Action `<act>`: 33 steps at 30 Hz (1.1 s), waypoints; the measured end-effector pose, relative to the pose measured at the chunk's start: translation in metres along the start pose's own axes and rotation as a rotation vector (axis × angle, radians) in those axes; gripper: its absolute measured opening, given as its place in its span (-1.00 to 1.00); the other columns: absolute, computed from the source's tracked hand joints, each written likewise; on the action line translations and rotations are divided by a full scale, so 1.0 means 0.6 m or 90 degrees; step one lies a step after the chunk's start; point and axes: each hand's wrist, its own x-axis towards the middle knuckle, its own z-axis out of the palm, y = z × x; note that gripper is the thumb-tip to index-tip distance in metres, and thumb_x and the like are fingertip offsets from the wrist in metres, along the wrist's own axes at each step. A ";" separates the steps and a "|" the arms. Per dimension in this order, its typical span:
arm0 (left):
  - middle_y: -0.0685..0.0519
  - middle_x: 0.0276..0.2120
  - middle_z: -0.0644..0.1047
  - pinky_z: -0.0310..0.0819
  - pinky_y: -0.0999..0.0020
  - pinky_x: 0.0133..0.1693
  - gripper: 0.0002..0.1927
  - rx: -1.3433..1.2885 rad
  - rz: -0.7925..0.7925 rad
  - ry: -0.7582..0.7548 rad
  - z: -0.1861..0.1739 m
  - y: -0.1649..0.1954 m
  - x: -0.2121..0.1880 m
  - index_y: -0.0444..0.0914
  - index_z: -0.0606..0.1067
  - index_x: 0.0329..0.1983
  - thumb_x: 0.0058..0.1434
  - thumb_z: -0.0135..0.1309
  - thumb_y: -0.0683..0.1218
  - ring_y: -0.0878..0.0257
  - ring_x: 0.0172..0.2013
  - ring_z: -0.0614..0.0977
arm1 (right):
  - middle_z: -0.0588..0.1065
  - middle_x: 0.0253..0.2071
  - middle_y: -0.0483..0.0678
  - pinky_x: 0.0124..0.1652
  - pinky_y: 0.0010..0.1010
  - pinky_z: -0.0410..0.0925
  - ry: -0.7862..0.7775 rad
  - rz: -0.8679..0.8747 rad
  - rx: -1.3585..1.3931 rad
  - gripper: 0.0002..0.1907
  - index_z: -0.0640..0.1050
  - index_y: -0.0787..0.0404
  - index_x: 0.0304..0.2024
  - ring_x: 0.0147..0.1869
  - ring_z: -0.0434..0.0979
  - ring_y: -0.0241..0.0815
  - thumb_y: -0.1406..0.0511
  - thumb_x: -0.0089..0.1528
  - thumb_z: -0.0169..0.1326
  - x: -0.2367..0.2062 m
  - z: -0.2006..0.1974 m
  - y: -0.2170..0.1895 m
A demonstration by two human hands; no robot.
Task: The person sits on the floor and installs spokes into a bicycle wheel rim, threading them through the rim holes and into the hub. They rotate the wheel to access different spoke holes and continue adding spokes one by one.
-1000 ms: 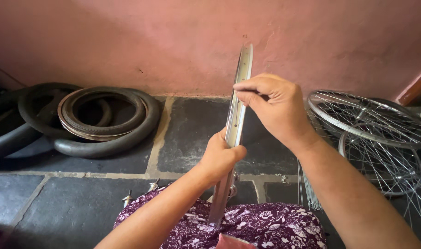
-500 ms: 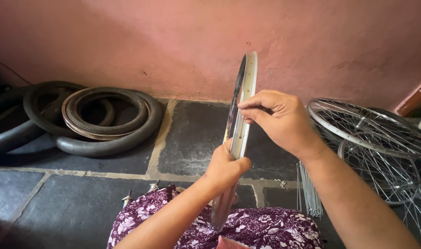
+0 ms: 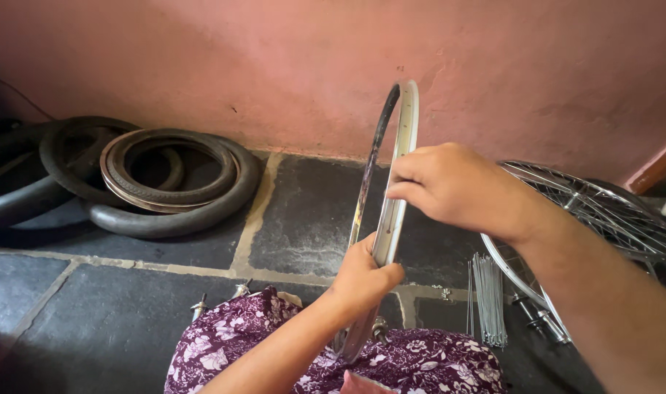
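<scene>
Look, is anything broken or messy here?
Nothing looks broken. The left hand and right hand hold a bare rim upright, edge-on. Old tyres lie heaped by the wall, and loose spokes lie on the floor beside spoked wheels.

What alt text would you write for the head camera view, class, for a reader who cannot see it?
A person's left hand and right hand hold a bare silver bicycle rim upright, edge-on, over a lap in purple floral cloth. Black tyres lie stacked left by a pink wall; loose spokes and a spoked wheel lie right on dark stone floor.
</scene>
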 end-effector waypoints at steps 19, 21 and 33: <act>0.22 -0.55 0.36 0.32 0.40 -0.47 -0.86 0.014 -0.008 -0.011 0.004 -0.005 -0.024 -0.23 0.37 -0.37 0.02 0.08 -0.22 0.43 -0.50 0.39 | 0.57 -0.48 0.02 -0.26 -0.03 0.43 -0.191 0.113 -0.204 -0.58 0.64 0.10 -0.44 -0.28 0.60 0.13 -0.08 0.15 0.10 0.026 -0.001 -0.024; 0.22 -0.55 0.36 0.32 0.40 -0.47 -0.86 0.010 -0.007 -0.009 0.001 -0.004 -0.025 -0.22 0.38 -0.37 0.02 0.07 -0.23 0.44 -0.51 0.38 | 0.56 -0.50 0.00 -0.29 -0.02 0.44 -0.207 0.150 -0.240 -0.54 0.65 0.07 -0.46 -0.30 0.60 0.15 -0.12 0.18 0.07 0.030 -0.001 -0.036; 0.22 -0.56 0.36 0.33 0.40 -0.47 -0.87 0.015 -0.017 -0.014 -0.001 -0.002 -0.028 -0.22 0.37 -0.40 0.01 0.07 -0.22 0.44 -0.51 0.39 | 0.58 -0.38 0.01 -0.22 -0.07 0.41 -0.196 0.082 -0.123 -0.72 0.61 0.11 -0.34 -0.21 0.59 0.10 0.07 0.16 0.07 0.027 -0.012 -0.032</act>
